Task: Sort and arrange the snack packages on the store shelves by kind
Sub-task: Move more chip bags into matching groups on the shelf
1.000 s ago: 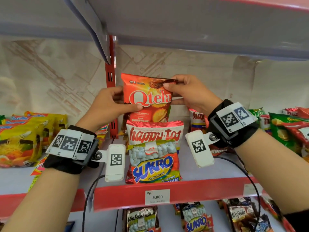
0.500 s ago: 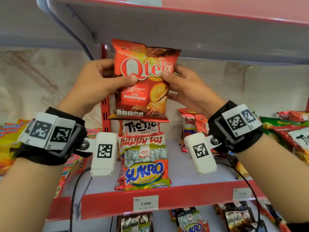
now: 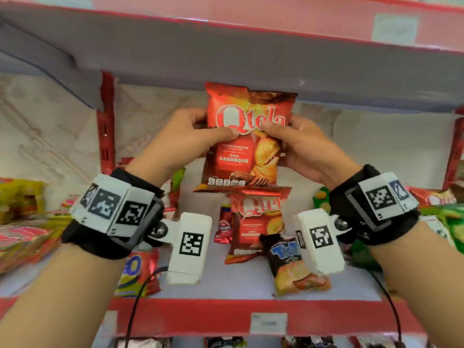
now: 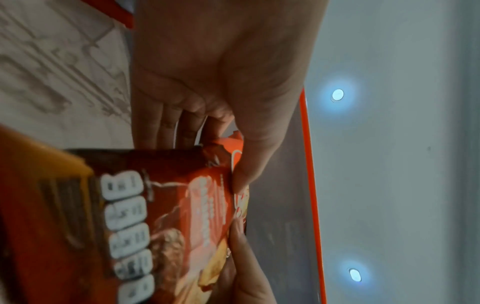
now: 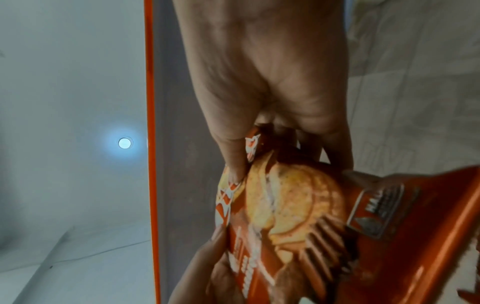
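Observation:
Both hands hold a red Qtela barbeque chip bag (image 3: 241,146) upright in the air, just under the shelf above. My left hand (image 3: 190,136) pinches its left edge, thumb on the front and fingers behind; my right hand (image 3: 298,144) grips the right edge the same way. The left wrist view shows the bag (image 4: 145,216) under my left thumb, and the right wrist view shows it (image 5: 298,216) under my right thumb. Directly below, a second Qtela bag (image 3: 253,219) stands on the shelf (image 3: 226,282).
A dark Tic Tic bag (image 3: 293,267) lies in front of the standing Qtela bag. A red and yellow packet (image 3: 138,272) sits front left, noodle packs (image 3: 22,222) far left, green and red bags (image 3: 447,217) at right. A red upright post (image 3: 106,121) stands at the back left.
The view has shifted up to a higher shelf; my hands carried the Qtela bag up from the Sukro and Happy Tos row, and it now hangs over another Qtela bag.

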Demonstrator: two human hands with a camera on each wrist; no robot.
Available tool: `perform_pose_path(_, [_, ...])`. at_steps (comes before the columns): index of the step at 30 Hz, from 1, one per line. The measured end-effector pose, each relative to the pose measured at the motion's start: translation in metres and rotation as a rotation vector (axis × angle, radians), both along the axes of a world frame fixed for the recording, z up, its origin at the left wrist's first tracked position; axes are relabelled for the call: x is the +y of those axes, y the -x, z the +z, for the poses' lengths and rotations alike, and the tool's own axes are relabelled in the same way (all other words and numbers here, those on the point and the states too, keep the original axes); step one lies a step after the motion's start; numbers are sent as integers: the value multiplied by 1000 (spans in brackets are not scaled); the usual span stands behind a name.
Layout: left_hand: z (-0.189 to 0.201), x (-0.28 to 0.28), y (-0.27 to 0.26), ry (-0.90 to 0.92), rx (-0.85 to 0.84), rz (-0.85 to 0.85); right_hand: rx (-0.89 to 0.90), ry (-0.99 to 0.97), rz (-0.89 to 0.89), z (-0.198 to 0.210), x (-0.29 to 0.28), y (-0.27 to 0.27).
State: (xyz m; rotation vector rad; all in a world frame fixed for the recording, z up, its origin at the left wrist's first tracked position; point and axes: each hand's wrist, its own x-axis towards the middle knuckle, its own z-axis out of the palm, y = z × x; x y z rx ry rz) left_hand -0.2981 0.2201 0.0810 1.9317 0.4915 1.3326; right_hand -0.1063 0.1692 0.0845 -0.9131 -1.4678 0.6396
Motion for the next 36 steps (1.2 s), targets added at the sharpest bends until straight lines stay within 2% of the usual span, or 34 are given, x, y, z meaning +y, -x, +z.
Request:
perform_pose_path(5, [-4, 0, -55, 76, -107, 41, 39, -33, -10, 3, 3, -44])
perform_pose_path(8, [-17, 9, -72, 162, -81, -80, 84, -51, -18, -1, 13, -61])
perform_pose_path(10, [-25, 20, -75, 183, -10, -71, 137, -61, -21, -3, 22, -69])
perform_pose_path(13, [-34, 36, -65, 178, 127, 79, 215, -92, -12, 1, 33, -75])
perform_pose_path(17, [-52, 51, -51, 299, 345, 16, 271, -126, -26, 7, 50, -79])
perform_pose_path(19, [-61, 57, -48, 326, 515, -3, 290, -104, -16, 5, 59, -82])
perform_pose_path(21, [-68, 61, -48, 387, 594, -32, 304, -59, -5, -2, 67, -86])
perform_pose_path(24, [-79, 66, -48, 475, 656, -23, 310, -3, -16, -13, 78, -90])
perform_pose_path(27, [-85, 67, -50, 559, 635, 8, 323, 33, -42, -24, 86, -90])
perform_pose_path(31, [-88, 63, -54, 547, 685, -23, 337, 49, -40, -30, 92, -90])
perform_pose_path(36, [-93, 59, -62, 572, 736, 40, 317, 60, -20, -34, 93, -90])
